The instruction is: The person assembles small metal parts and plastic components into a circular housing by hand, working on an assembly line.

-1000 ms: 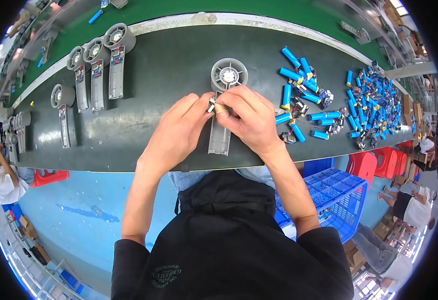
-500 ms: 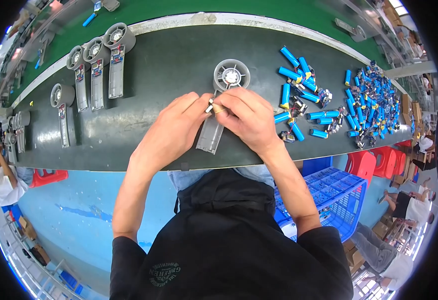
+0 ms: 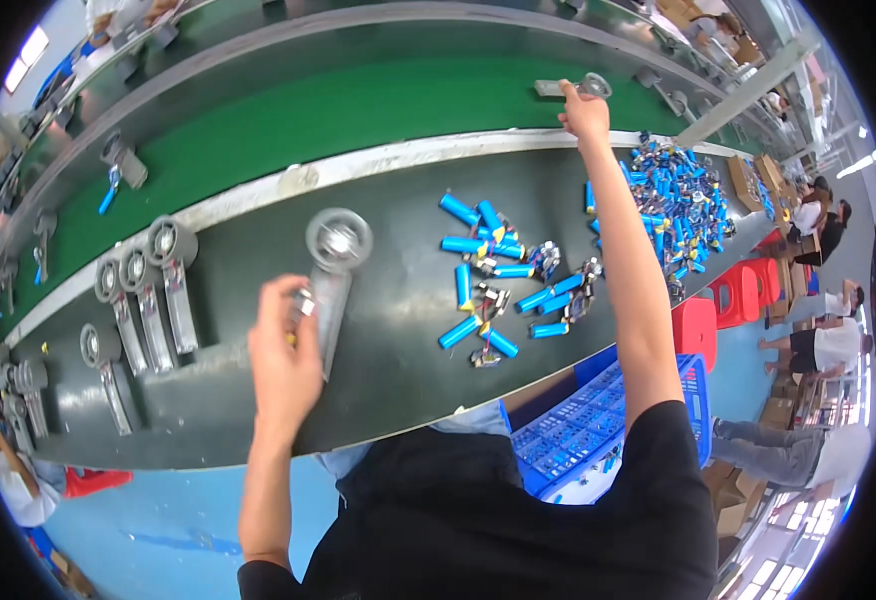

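My left hand is closed, its fingertips pinching a small dark and silvery part that is blurred. Right beside it on the dark bench lies a grey handheld fan housing, its round fan head at the far end and its handle toward me. My right arm is stretched far forward over the bench. Out on the green conveyor belt, my right hand closes its fingers on another grey fan housing, where the handle meets the round head.
Blue battery cells with small circuit boards lie right of centre, with a large heap of them beyond. Several grey fan housings stand in a row at left. A white rail borders the belt; a blue crate sits below the bench.
My right hand has left the middle housing and reached forward right to a housing on the belt. My left hand keeps the small part. The view has turned and shifted.
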Demonstrator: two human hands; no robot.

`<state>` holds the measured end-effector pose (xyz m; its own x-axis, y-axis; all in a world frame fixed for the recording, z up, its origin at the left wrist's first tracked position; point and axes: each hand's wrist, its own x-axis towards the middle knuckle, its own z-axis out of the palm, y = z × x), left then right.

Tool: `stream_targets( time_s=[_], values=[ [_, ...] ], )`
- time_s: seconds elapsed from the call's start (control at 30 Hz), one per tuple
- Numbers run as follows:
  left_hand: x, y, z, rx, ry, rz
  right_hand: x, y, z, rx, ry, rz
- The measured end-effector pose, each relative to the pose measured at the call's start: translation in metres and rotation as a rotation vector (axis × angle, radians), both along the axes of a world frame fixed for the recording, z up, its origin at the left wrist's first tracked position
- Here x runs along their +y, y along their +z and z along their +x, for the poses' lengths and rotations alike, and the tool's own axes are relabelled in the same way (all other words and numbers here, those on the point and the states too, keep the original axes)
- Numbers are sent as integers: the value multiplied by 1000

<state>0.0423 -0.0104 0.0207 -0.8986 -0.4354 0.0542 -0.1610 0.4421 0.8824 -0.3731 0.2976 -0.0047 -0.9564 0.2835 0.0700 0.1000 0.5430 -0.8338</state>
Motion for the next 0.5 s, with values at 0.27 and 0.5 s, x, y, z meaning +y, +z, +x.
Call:
stream_targets(
  time_s=[0.27,0.5],
  values=[
    [-106,-14,-191,246,351,-332,-1,-44,-60,-137,2,-534],
    [-142,-50,-239,99,334,-371,-15,8,44,-164,305,-443]
  ],
)
